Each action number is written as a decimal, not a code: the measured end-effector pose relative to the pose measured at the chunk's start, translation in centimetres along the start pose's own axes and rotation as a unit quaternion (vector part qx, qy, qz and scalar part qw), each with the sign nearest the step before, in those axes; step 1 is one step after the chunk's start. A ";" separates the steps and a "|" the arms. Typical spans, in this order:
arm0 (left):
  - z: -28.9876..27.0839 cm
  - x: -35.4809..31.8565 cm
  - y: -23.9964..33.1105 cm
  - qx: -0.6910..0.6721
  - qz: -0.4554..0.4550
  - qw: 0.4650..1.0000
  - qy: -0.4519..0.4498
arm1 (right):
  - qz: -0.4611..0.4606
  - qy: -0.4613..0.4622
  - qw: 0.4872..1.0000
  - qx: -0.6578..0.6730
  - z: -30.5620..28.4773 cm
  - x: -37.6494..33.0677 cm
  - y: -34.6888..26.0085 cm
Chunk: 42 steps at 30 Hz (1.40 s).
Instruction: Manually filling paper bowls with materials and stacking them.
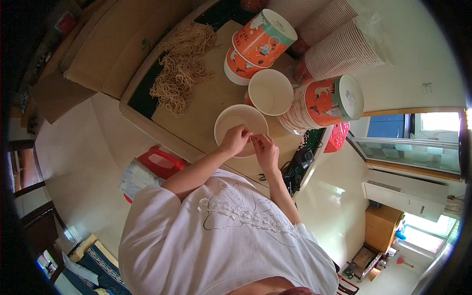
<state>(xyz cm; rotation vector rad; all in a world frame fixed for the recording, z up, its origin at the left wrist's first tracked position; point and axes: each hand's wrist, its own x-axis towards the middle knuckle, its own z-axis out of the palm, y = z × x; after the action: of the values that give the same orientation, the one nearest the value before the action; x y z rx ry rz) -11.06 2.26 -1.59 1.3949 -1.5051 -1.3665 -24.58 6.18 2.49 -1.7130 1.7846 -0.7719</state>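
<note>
Both hands meet, fingers pinched, over white bowl

A white paper bowl stands upright and open on a tan table, at its near edge, its inside pale and plain. Both hands meet over the bowl's near rim: the left hand and right hand have fingertips pinched together, almost touching each other. Whatever small thing they pinch is too small to make out.
</note>
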 end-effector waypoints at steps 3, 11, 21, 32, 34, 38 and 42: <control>0.7 0.2 -1.3 0.051 0.056 0.996 0.049 | -0.010 0.014 1.000 -0.008 0.2 -0.1 0.2; -0.2 -0.1 0.0 0.033 0.039 0.998 -0.030 | -0.025 0.029 0.998 -0.059 -0.3 -0.3 -0.5; -1.6 -0.1 0.9 0.084 0.049 0.993 -0.071 | -0.013 0.014 0.999 -0.036 -0.3 -0.3 -0.2; -2.6 -0.2 1.1 -0.004 -0.006 0.998 -0.059 | -0.003 -0.001 0.999 0.043 -0.5 0.3 -2.2; -2.6 -0.2 1.2 -0.027 0.002 0.999 -0.037 | -0.026 0.004 0.999 0.035 -0.5 0.4 -2.4; -2.6 -0.2 1.4 0.019 0.025 0.999 -0.033 | -0.013 -0.004 0.999 0.032 -0.2 0.3 -2.1; -2.1 -0.3 1.0 0.031 0.064 0.997 -0.005 | -0.020 -0.002 1.000 -0.012 -0.1 0.2 -2.1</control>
<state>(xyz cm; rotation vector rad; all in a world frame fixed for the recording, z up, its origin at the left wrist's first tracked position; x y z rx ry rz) -9.27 1.93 -0.04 1.3074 -1.6275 -1.2608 -23.21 5.93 4.10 -1.7684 1.7685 -0.7652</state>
